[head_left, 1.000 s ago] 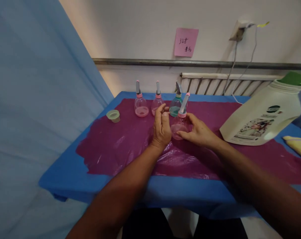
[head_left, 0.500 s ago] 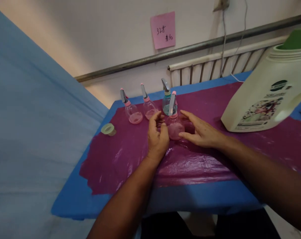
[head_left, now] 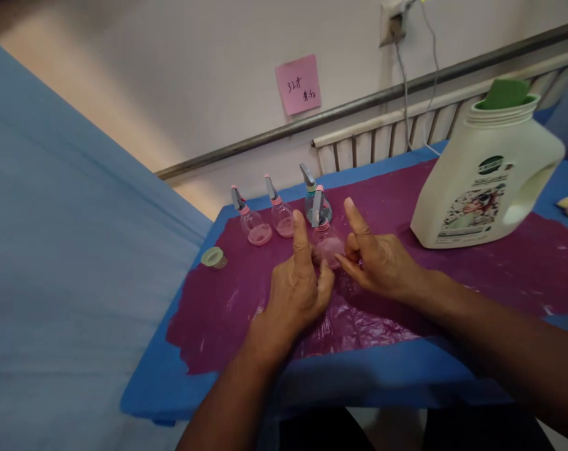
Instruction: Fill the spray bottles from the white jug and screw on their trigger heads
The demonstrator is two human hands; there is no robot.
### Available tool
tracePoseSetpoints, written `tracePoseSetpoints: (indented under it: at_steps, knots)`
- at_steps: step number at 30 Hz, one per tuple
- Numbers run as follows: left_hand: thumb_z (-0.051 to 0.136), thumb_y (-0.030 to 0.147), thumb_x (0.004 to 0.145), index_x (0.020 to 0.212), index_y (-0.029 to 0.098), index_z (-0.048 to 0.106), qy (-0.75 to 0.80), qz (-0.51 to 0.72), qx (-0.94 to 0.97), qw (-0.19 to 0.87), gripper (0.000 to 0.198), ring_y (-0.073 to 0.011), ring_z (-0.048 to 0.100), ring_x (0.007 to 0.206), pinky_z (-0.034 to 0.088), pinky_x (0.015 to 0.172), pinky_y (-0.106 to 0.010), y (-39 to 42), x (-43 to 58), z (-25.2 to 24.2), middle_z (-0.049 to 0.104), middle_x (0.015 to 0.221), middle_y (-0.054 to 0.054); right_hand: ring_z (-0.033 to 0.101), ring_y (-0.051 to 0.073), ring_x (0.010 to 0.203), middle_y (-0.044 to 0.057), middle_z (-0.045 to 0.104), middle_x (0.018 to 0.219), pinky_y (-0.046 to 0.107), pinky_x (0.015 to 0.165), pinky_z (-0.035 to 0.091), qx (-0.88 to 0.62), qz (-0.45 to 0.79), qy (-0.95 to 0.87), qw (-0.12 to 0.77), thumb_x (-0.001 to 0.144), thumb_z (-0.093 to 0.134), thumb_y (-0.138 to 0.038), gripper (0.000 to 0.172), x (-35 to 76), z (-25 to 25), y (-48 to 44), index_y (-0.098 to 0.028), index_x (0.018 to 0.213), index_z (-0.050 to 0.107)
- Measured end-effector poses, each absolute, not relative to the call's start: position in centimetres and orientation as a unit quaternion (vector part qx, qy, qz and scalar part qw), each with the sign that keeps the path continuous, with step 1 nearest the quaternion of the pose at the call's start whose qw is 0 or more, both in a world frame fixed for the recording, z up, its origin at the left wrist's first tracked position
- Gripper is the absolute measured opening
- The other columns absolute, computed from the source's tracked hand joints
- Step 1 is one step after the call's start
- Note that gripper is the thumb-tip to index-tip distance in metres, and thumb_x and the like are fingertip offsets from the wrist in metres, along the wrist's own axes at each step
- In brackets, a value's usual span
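A small clear spray bottle [head_left: 328, 247] with pink liquid, a pink collar and a grey trigger head stands upright between my hands. On its near left side is my left hand [head_left: 296, 288], index finger stretched out and thumb apart. My right hand [head_left: 382, 260] is to its right, index finger pointing up and thumb tip close to the bottle's lower side. Whether either hand touches the bottle I cannot tell. Just behind stands a spray bottle with blue-green liquid [head_left: 311, 207]. Two more pink spray bottles, one in the middle [head_left: 283, 219] and one at left [head_left: 258, 233], stand alongside.
A translucent greenish cup-shaped cap [head_left: 213, 257] lies at the left on purple plastic sheeting [head_left: 227, 326] over a blue table [head_left: 147, 388]. To the right stands a large cream jug [head_left: 481, 188] with green in its mouth. A blue curtain [head_left: 77, 250] hangs left.
Both hands have changed from loosely cupped to index fingers stretched out with other fingers curled in. The bottle stays between them. The camera view has shifted, bringing more of the jug into sight.
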State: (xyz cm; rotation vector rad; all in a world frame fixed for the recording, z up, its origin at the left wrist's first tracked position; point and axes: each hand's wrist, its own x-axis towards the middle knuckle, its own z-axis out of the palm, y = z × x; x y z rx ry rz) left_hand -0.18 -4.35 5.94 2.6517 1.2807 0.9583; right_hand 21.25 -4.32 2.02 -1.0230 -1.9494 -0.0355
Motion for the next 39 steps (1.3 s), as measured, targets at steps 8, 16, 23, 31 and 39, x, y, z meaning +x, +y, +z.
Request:
tracePoseSetpoints:
  at_steps: [8, 16, 23, 31, 39]
  knots:
    - [0.059, 0.024, 0.106, 0.183, 0.025, -0.011, 0.446, 0.330, 0.829, 0.073, 0.104, -0.0161, 0.066, 0.064, 0.048, 0.064, -0.029, -3.3, -0.8, 1.7, 0.073, 0.088, 0.004, 0.069, 0.021, 0.063, -0.003, 0.076, 0.083, 0.032, 0.060, 0.049, -0.449, 0.021, -0.798, 0.402, 0.109, 0.056, -0.027, 0.102, 21.1, 0.8, -3.7, -0.023, 0.183, -0.014]
    - [0.060, 0.026, 0.106, 0.182, 0.024, -0.016, 0.468, 0.331, 0.815, 0.085, 0.108, -0.0169, 0.066, 0.064, 0.051, 0.064, -0.030, -3.8, -0.4, 1.4, 0.077, 0.095, 0.002, 0.072, 0.023, 0.065, -0.001, 0.075, 0.082, 0.034, 0.060, 0.052, -0.456, 0.015, -0.794, 0.402, 0.110, 0.057, -0.028, 0.100, 21.4, 1.0, -3.9, -0.019, 0.184, -0.010]
    - [0.061, 0.026, 0.105, 0.183, 0.024, -0.011, 0.452, 0.345, 0.821, 0.046, 0.106, -0.0158, 0.063, 0.062, 0.048, 0.061, -0.028, -3.2, -0.4, 0.9, 0.075, 0.091, 0.002, 0.071, 0.022, 0.064, -0.004, 0.073, 0.080, 0.032, 0.056, 0.048, -0.446, -0.018, -0.804, 0.393, 0.109, 0.057, -0.023, 0.104, 21.2, 0.7, -4.1, -0.024, 0.184, -0.016]
    - [0.058, 0.021, 0.105, 0.181, 0.025, -0.016, 0.454, 0.345, 0.822, 0.009, 0.107, -0.0174, 0.065, 0.067, 0.051, 0.067, -0.029, -3.3, -0.2, 1.2, 0.071, 0.089, 0.004, 0.075, 0.024, 0.071, -0.001, 0.077, 0.087, 0.035, 0.060, 0.053, -0.465, -0.022, -0.802, 0.373, 0.111, 0.053, -0.027, 0.104, 21.4, 0.7, -4.0, -0.024, 0.182, -0.023]
    - [0.058, 0.019, 0.103, 0.180, 0.021, -0.022, 0.480, 0.295, 0.826, 0.010, 0.111, -0.0188, 0.068, 0.070, 0.051, 0.069, -0.030, -2.4, -0.6, 0.6, 0.074, 0.090, 0.002, 0.077, 0.025, 0.071, 0.002, 0.080, 0.088, 0.032, 0.059, 0.047, -0.483, -0.012, -0.816, 0.318, 0.107, 0.055, -0.024, 0.107, 21.2, 0.0, -3.5, -0.015, 0.180, -0.023]
